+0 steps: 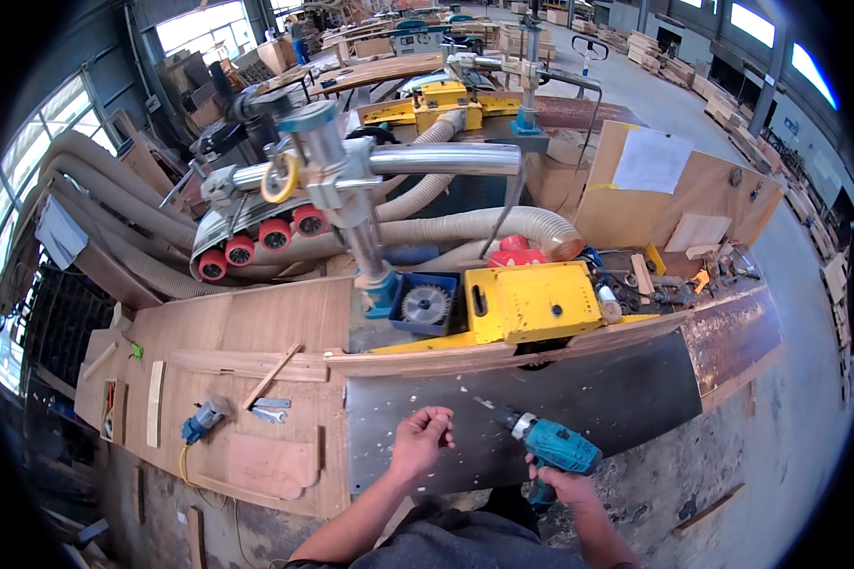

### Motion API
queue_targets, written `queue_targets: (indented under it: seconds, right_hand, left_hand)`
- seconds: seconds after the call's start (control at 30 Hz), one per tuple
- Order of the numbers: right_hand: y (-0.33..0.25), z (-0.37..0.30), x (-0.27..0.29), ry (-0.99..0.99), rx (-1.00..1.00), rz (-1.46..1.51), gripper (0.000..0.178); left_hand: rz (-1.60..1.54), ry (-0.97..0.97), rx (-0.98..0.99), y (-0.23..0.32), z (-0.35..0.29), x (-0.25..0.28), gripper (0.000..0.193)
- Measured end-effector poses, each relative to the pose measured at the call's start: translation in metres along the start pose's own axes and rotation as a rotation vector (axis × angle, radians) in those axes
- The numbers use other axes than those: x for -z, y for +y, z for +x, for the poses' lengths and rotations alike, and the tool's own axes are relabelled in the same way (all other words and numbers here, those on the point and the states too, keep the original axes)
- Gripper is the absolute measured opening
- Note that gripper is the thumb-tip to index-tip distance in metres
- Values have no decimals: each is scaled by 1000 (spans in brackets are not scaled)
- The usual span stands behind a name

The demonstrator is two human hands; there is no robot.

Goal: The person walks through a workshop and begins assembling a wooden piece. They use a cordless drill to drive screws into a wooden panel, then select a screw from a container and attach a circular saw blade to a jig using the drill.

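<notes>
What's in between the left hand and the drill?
Just an open gap: in the head view, the dark tabletop shows through between the left hand and the drill, which the right hand holds.

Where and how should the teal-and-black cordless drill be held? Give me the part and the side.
Take the teal-and-black cordless drill by its handle, coming from the person's right, where the right grip wraps it. The handle drops below the body, and the slim metal bit points forward and left, so this side likely stays behind it.
</notes>
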State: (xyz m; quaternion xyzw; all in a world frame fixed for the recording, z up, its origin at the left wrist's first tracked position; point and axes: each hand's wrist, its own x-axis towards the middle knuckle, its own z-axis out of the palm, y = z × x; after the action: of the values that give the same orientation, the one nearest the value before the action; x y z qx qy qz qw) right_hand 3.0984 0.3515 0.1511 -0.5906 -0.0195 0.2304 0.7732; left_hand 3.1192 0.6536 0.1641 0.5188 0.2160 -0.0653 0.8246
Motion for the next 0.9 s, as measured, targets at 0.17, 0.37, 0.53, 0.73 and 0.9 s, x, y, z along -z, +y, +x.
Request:
queue_targets:
  seconds: [0.17, 0.37, 0.53, 0.73, 0.9]
  right_hand:
    - [0, 5, -90, -142, -48, 3, 41]
    - [4, 13, -138, -225, -84, -126, 37]
    - [5, 28, -150, -307, -72, -51, 37]
    - [-11, 50, -148, -415, 26, -74, 41]
    - [-7, 61, -139, -362, -29, 104, 41]
  left_hand:
    - [-138, 10, -96, 37, -35, 65, 18]
    - [-142, 66, -187, 43, -63, 103, 21]
    - [-161, 249, -255, 52, -58, 124, 22]
    - [-15, 179, -211, 88, -57, 119, 22]
    - [0, 228, -201, 85, -42, 107, 23]
